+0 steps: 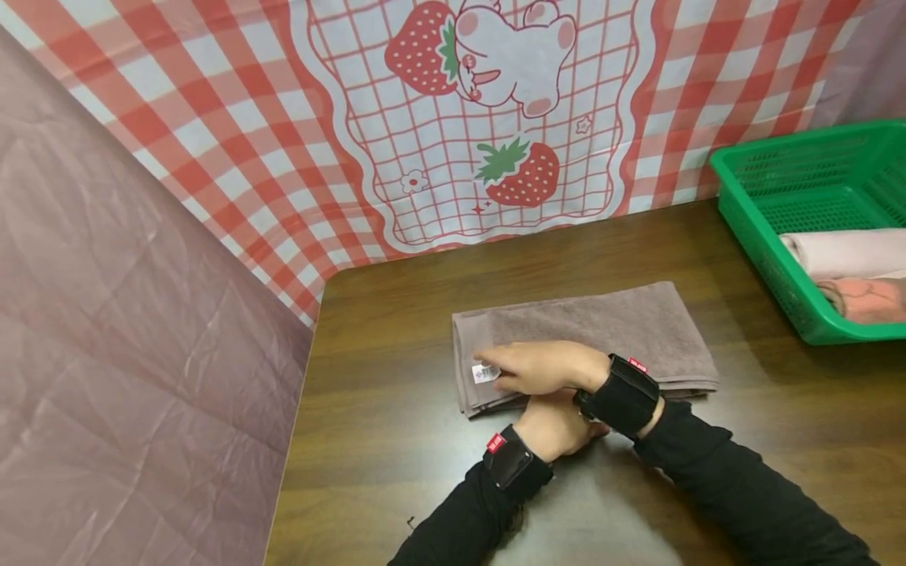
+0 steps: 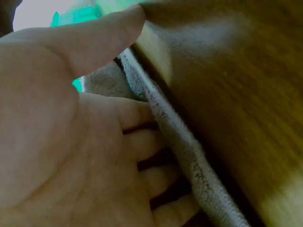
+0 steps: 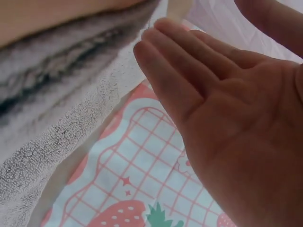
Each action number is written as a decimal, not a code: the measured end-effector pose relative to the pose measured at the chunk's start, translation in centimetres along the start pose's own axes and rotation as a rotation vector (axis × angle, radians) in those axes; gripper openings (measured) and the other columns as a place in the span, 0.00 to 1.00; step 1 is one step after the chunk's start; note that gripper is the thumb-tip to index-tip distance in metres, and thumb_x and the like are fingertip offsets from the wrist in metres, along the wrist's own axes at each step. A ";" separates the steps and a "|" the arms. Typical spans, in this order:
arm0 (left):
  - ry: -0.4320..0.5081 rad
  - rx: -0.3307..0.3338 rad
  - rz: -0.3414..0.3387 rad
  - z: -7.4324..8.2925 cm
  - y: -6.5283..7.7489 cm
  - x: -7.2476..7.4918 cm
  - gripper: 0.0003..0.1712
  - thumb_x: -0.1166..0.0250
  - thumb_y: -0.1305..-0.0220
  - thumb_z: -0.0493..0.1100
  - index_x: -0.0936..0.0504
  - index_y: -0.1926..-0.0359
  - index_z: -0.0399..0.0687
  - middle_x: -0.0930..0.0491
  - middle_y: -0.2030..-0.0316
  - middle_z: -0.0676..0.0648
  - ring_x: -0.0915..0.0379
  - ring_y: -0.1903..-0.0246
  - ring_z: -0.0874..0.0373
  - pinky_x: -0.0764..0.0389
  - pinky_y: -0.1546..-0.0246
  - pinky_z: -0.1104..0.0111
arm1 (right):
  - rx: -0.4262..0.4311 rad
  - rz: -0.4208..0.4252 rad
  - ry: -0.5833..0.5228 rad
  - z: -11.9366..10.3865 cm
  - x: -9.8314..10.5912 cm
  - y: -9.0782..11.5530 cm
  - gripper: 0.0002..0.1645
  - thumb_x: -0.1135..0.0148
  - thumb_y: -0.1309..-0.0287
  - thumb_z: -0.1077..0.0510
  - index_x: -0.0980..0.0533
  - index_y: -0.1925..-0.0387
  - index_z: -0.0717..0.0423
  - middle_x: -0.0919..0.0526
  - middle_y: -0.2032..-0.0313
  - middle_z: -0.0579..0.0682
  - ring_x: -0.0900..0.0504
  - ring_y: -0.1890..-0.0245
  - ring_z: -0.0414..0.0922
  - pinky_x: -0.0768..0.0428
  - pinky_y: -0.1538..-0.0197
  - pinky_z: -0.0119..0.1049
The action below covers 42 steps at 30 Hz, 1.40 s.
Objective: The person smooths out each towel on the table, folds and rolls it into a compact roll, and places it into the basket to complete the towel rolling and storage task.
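A brownish-grey towel (image 1: 623,318), folded into a rectangle, lies on the table with a white label (image 1: 484,373) near its left end. My right hand (image 1: 541,366) crosses over my left wrist area, above the towel's left half, its fingers straight and pointing at the label. In the right wrist view the palm (image 3: 246,123) holds nothing. Lower down, my left hand (image 1: 555,428) is at the towel's near edge. Its thumb (image 2: 102,40) stands out straight in the left wrist view, while its fingertips are hidden behind the towel's edge (image 2: 189,156).
At the right, a green plastic basket (image 1: 767,271) holds a rolled pale pink towel (image 1: 852,251) and a rolled orange one (image 1: 867,300). A red-and-white checked cloth (image 1: 269,134) with strawberries hangs behind the wooden table (image 1: 368,440). A pinkish sheet (image 1: 134,330) hangs at left.
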<state>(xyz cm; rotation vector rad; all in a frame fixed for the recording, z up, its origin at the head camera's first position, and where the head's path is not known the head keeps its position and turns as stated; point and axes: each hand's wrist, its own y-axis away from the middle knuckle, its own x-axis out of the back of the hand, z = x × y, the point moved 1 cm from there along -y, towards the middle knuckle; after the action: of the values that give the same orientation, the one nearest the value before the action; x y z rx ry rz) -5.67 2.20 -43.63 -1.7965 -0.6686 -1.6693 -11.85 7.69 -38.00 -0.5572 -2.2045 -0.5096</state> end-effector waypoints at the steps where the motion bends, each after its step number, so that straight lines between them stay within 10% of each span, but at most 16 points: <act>1: 0.015 0.009 -0.013 -0.1 -0.1 0.0 0.20 0.30 0.45 0.63 0.11 0.57 0.59 0.13 0.59 0.59 0.19 0.55 0.66 0.23 0.52 0.74 | -0.006 0.004 0.000 0.1 0.1 0.1 0.31 0.51 0.26 0.59 0.42 0.28 0.68 0.35 0.30 0.64 0.35 0.29 0.56 0.37 0.29 0.50; 5: -0.022 -0.012 -0.105 -0.4 -0.4 0.3 0.18 0.31 0.44 0.64 0.12 0.64 0.59 0.13 0.64 0.57 0.18 0.60 0.65 0.20 0.59 0.73 | -0.023 0.060 0.000 0.5 1.1 1.2 0.31 0.50 0.26 0.57 0.41 0.28 0.67 0.35 0.30 0.63 0.35 0.29 0.56 0.37 0.29 0.51; 8: -0.010 -0.050 -0.256 -0.9 -0.8 0.9 0.25 0.36 0.39 0.67 0.15 0.50 0.58 0.15 0.51 0.56 0.19 0.51 0.64 0.21 0.52 0.72 | -0.059 0.139 0.004 1.4 1.9 3.1 0.30 0.50 0.26 0.56 0.39 0.29 0.66 0.33 0.31 0.63 0.34 0.31 0.58 0.35 0.31 0.54; 13: 0.308 -0.147 -0.416 -3.3 -1.1 2.7 0.25 0.44 0.29 0.61 0.21 0.39 0.57 0.18 0.49 0.60 0.23 0.51 0.71 0.26 0.48 0.77 | -0.184 0.289 0.016 3.8 2.9 7.5 0.28 0.48 0.27 0.57 0.36 0.32 0.66 0.28 0.35 0.65 0.30 0.35 0.62 0.31 0.36 0.58; 18: 0.490 -0.130 -0.186 -7.0 -0.6 3.0 0.14 0.44 0.26 0.53 0.20 0.68 0.55 0.28 0.78 0.60 0.34 0.79 0.71 0.33 0.75 0.79 | -0.294 0.372 0.073 6.2 2.5 11.4 0.20 0.44 0.30 0.58 0.26 0.42 0.64 0.20 0.47 0.61 0.20 0.47 0.58 0.22 0.47 0.54; 22: 0.310 -0.026 -0.060 -9.5 0.7 1.5 0.10 0.39 0.30 0.54 0.21 0.63 0.56 0.23 0.66 0.56 0.26 0.63 0.63 0.27 0.59 0.70 | -0.313 0.387 0.091 7.9 1.5 13.0 0.07 0.39 0.33 0.59 0.20 0.57 0.57 0.18 0.63 0.47 0.20 0.64 0.43 0.22 0.60 0.43; 25: 0.204 -0.017 -0.083 -10.7 1.8 0.3 0.18 0.37 0.32 0.55 0.22 0.44 0.57 0.24 0.45 0.52 0.32 0.39 0.55 0.32 0.39 0.57 | -0.353 0.380 0.089 8.8 0.8 13.6 0.04 0.38 0.34 0.58 0.21 0.66 0.53 0.23 0.71 0.42 0.27 0.72 0.38 0.28 0.67 0.38; 29: 0.168 -0.035 -0.125 -11.0 2.8 -0.3 0.26 0.39 0.30 0.56 0.27 0.35 0.55 0.30 0.34 0.49 0.40 0.31 0.52 0.33 0.37 0.50 | -0.437 0.373 0.141 9.8 0.4 13.8 0.11 0.39 0.34 0.57 0.27 0.73 0.53 0.29 0.77 0.44 0.32 0.76 0.41 0.33 0.70 0.38; 35: 0.140 -0.117 -0.128 -9.2 3.1 0.4 0.20 0.42 0.28 0.57 0.21 0.43 0.55 0.22 0.44 0.53 0.28 0.43 0.56 0.26 0.45 0.61 | -0.443 0.357 0.288 11.0 0.9 12.9 0.17 0.42 0.32 0.56 0.23 0.55 0.69 0.20 0.58 0.66 0.20 0.54 0.64 0.23 0.52 0.57; 42: 0.177 -0.278 -0.116 -6.1 3.1 0.8 0.17 0.43 0.28 0.58 0.16 0.51 0.56 0.16 0.55 0.59 0.25 0.54 0.63 0.29 0.50 0.71 | -0.264 0.311 0.190 12.9 1.8 9.8 0.31 0.42 0.31 0.58 0.35 0.34 0.74 0.35 0.34 0.73 0.40 0.31 0.70 0.39 0.32 0.62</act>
<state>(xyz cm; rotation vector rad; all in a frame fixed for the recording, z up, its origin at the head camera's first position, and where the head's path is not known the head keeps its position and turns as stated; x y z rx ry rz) -7.66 -4.32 -42.83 -1.7942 -0.4902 -2.0562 -15.28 22.93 -42.74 -0.9345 -1.8390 -0.6607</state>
